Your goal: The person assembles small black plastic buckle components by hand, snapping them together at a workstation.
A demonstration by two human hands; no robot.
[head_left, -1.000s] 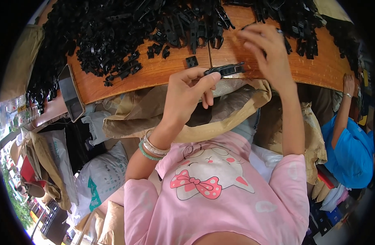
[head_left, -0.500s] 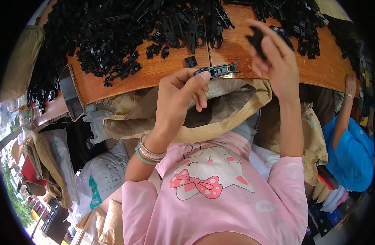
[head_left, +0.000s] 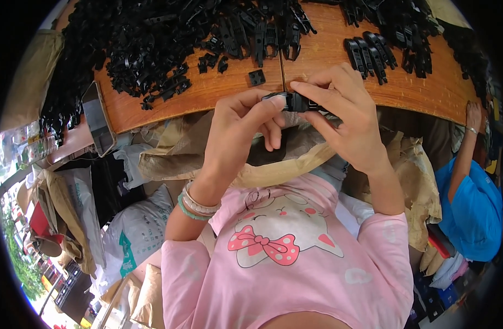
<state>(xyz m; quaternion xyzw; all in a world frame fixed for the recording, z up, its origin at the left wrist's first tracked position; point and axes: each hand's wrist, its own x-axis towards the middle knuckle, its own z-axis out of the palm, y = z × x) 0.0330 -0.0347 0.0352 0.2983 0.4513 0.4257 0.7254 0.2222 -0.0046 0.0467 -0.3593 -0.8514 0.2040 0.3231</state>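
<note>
Upper centre of frame: we find black plastic part [head_left: 298, 102], left end pinched in left hand [head_left: 235, 123], thumb on top, probably to steady it
Right hand [head_left: 347, 112] clamps thumb and fingers on right end, seemingly as counter-hold
Just above, on wooden table [head_left: 323, 46]: small square piece [head_left: 257, 77]
Upper left, heap of black parts [head_left: 147, 49]; upper right, row of slim pieces [head_left: 370, 56], perhaps apart for easy reach
</note>
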